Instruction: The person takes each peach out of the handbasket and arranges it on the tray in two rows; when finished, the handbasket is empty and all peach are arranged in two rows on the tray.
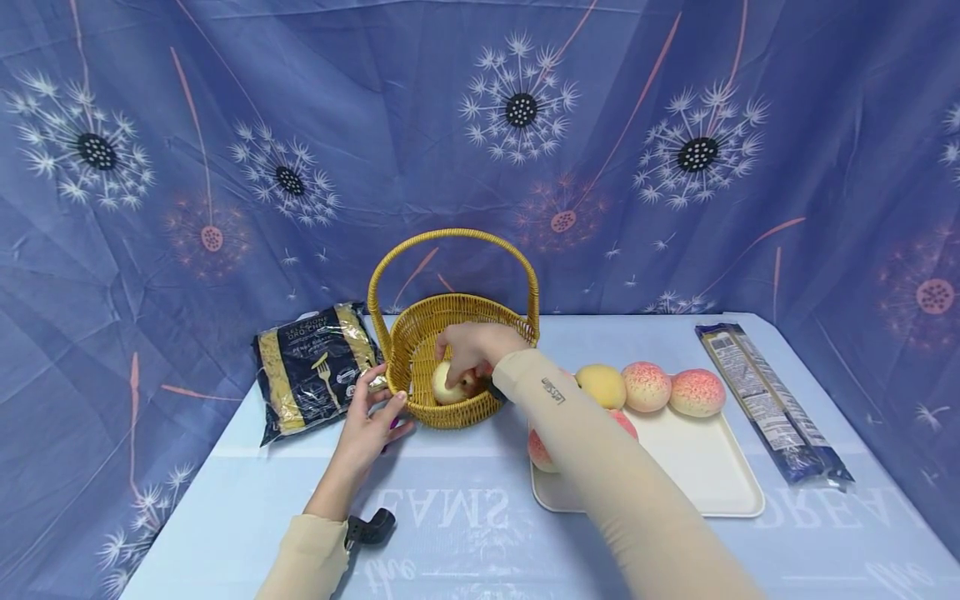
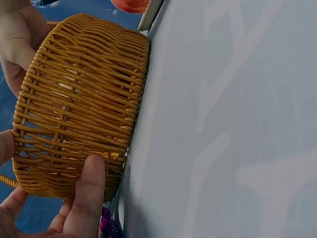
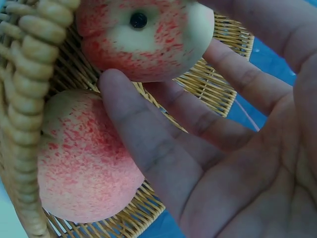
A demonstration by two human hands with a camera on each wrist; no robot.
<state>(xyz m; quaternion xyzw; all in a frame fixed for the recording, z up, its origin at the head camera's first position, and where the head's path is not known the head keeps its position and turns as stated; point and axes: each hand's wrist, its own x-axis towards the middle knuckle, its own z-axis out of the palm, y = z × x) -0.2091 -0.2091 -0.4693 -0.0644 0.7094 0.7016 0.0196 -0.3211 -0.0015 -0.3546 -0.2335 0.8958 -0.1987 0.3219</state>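
A golden wicker basket point(image 1: 465, 414) with a tall arched handle stands on the table. My left hand point(image 1: 370, 425) grips its left side, with a finger point(image 2: 91, 183) laid on the outer wall in the left wrist view. Inside the basket, my right hand point(image 1: 472, 350) holds a pale peach with red speckles point(image 3: 173, 54) between thumb and fingers. Below it in the right wrist view lies a second red-speckled peach point(image 3: 91, 163), beside the forefinger. From the head, the right hand and forearm hide part of the basket's inside.
Right of the basket, a cream tray point(image 1: 720, 492) carries several peaches point(image 1: 697, 393) and a yellow fruit point(image 1: 602, 385), partly behind the right sleeve. A dark pasta bag point(image 1: 315, 371) lies at left, a long blue packet point(image 1: 772, 404) at right. Something purple point(image 2: 108, 225) sits under the left hand.
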